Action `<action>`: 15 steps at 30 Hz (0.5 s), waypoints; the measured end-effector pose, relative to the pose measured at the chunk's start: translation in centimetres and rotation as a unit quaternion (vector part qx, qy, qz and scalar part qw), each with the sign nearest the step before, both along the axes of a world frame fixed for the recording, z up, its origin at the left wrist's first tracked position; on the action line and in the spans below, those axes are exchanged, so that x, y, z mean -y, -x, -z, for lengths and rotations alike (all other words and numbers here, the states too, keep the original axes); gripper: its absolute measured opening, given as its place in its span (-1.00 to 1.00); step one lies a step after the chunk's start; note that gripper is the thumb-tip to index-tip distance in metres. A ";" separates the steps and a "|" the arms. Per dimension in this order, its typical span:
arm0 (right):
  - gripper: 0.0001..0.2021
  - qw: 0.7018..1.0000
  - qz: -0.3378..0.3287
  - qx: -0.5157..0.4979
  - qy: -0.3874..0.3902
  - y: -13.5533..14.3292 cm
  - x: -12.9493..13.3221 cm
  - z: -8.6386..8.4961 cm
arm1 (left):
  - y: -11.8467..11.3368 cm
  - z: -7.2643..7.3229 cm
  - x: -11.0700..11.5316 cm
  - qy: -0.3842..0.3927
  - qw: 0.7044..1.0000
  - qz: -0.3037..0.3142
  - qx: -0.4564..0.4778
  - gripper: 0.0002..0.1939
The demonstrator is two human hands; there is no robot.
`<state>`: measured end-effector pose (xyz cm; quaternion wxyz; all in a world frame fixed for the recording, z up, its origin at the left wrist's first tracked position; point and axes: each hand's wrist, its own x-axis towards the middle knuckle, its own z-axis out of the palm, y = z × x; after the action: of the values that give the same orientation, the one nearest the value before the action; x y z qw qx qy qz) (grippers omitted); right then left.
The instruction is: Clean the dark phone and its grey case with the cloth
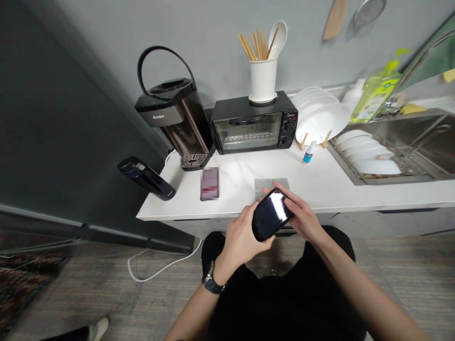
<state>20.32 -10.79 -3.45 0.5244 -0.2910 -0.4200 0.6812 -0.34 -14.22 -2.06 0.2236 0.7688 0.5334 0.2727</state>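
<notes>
A black phone (269, 217) with a glossy, reflecting screen is held tilted just in front of the counter edge. My left hand (241, 235) wraps round its lower left end, and my right hand (301, 213) grips the upper right end with the thumb at the screen's edge. Partly behind the phone and fingers, a grey cloth (261, 185) lies flat on the white counter (236, 204). A second phone-like item (209, 183), pinkish with a blurred face, rests further left. Beyond the cloth, to the right, stands a small white bottle with a blue label (308, 154).
Along the wall stand a water dispenser (177, 118), a toaster oven (254, 128) bearing a chopstick holder (263, 78), and racked plates (320, 116). A dark flask (146, 178) is at the left edge; the sink (435, 147) is at right. Another person's foot (99, 327) shows lower left.
</notes>
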 end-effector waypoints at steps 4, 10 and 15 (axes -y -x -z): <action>-0.44 0.998 -0.062 0.016 -0.010 0.9 0.5 -1.2 | -0.1 0.3 2.4 0.043 0.996 -0.025 0.074 -0.06; -0.39 0.990 -0.140 0.030 -0.017 2.3 0.1 -2.2 | 1.0 1.8 3.7 0.081 0.983 -0.051 0.159 -0.08; -0.60 0.996 -0.045 -0.001 0.077 3.6 1.2 -0.9 | -0.1 1.4 3.4 0.093 0.965 0.041 0.242 0.05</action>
<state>16.69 -11.97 -2.57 0.4692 -0.3109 -0.3785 0.7348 -0.24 -17.61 -3.46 0.4278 0.6768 0.4542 0.3907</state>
